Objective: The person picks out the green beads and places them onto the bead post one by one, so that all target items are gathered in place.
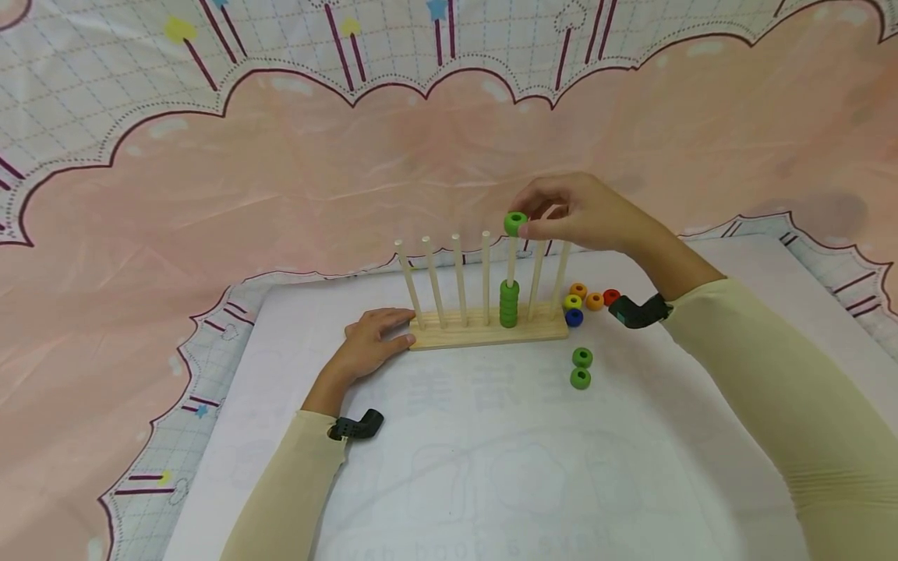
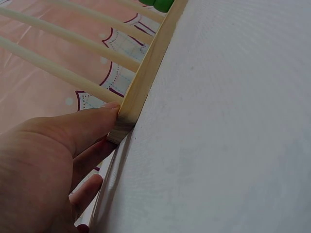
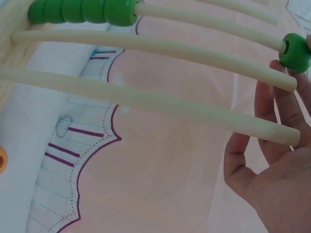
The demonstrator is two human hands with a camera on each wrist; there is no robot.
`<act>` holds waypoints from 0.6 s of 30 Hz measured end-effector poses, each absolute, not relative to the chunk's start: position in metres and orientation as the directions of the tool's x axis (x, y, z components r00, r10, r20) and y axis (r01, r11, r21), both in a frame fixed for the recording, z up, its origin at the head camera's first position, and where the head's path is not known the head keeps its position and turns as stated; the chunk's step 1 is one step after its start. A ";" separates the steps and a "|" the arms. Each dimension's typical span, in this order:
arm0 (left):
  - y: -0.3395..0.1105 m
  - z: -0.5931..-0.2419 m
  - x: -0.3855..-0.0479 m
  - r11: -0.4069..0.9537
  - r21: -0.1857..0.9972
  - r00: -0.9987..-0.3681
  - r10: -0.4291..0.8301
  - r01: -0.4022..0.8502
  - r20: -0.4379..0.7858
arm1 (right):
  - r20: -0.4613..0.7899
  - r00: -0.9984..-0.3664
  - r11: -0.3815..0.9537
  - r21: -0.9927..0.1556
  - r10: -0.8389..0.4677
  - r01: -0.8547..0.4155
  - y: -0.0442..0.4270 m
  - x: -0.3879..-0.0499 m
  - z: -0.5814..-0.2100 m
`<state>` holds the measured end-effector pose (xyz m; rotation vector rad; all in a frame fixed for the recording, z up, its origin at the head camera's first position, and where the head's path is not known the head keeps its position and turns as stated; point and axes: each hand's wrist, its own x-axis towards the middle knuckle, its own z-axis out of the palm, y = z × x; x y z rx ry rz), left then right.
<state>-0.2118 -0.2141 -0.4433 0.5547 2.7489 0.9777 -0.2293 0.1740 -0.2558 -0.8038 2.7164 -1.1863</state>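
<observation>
A wooden peg rack (image 1: pixel 463 336) with several upright pegs stands on the white tabletop. My left hand (image 1: pixel 372 340) grips the left end of its base, and the left wrist view shows the thumb (image 2: pixel 92 124) against that end. My right hand (image 1: pixel 585 210) pinches a green bead (image 1: pixel 515 231) between thumb and fingers at the top of the fifth peg from the left. In the right wrist view the peg's tip meets the bead's hole. Lower on that same peg sits a stack of green beads (image 3: pixel 82 10). The other pegs carry no beads.
Two loose green beads (image 1: pixel 580 379) lie in front of the rack's right end. Beside that end is a cluster of orange, yellow-green, blue (image 1: pixel 574 318) and red beads (image 1: pixel 611 296). A patterned pink cloth (image 1: pixel 351 187) hangs behind the table.
</observation>
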 end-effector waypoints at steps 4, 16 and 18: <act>-0.215 -0.445 -0.212 0.713 0.636 -0.915 0.403 0.296 -0.027 | 0.139 -0.860 0.566 -0.699 -0.491 -0.437 0.172 -0.230 -0.257; -0.214 -0.443 -0.211 0.712 0.634 -0.911 0.411 0.302 -0.027 | 0.115 -0.851 0.578 -0.688 -0.512 -0.440 0.171 -0.232 -0.261; -0.215 -0.443 -0.211 0.711 0.636 -0.912 0.410 0.300 -0.027 | 0.106 -0.852 0.582 -0.686 -0.513 -0.436 0.171 -0.232 -0.263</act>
